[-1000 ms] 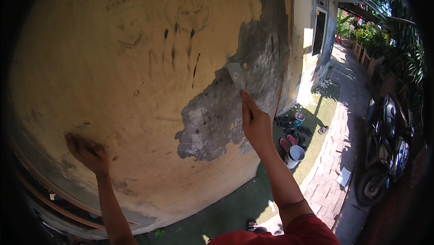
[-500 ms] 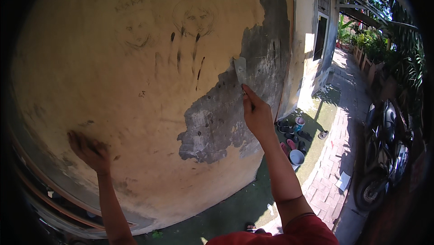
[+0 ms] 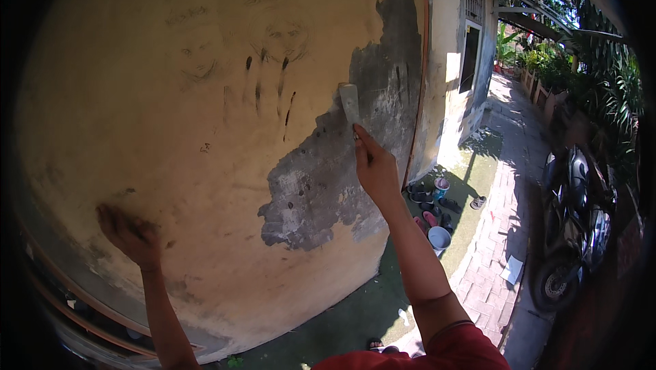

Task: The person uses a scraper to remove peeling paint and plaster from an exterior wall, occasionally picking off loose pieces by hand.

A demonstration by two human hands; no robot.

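My right hand [image 3: 376, 166] grips a scraper [image 3: 349, 102] by its handle, which the fingers mostly hide. The scraper's flat, pale blade points up, its tip at the border between the yellowish paint and a bare grey patch [image 3: 316, 189] on the wall [image 3: 181, 114]. This patch has a ragged outline and runs from low in the middle up toward the wall's right corner. At lower left my left hand [image 3: 133, 239] rests on the painted wall, fingers extended, holding nothing. Faint drawn faces and dark streaks mark the paint above.
Beside the wall's base at right are a pail [image 3: 439, 237], a small tub [image 3: 441, 185] and several sandals [image 3: 429, 218]. A paved path [image 3: 486, 271] runs past them, with a parked motorcycle [image 3: 572, 233] along its right side. Orange-brown framing [image 3: 75, 315] curves along the lower left.
The view has shifted slightly, so the wall and both hands sit a little further left. The scraper's blade is tilted a bit differently at the patch's edge. My left hand stays against the wall.
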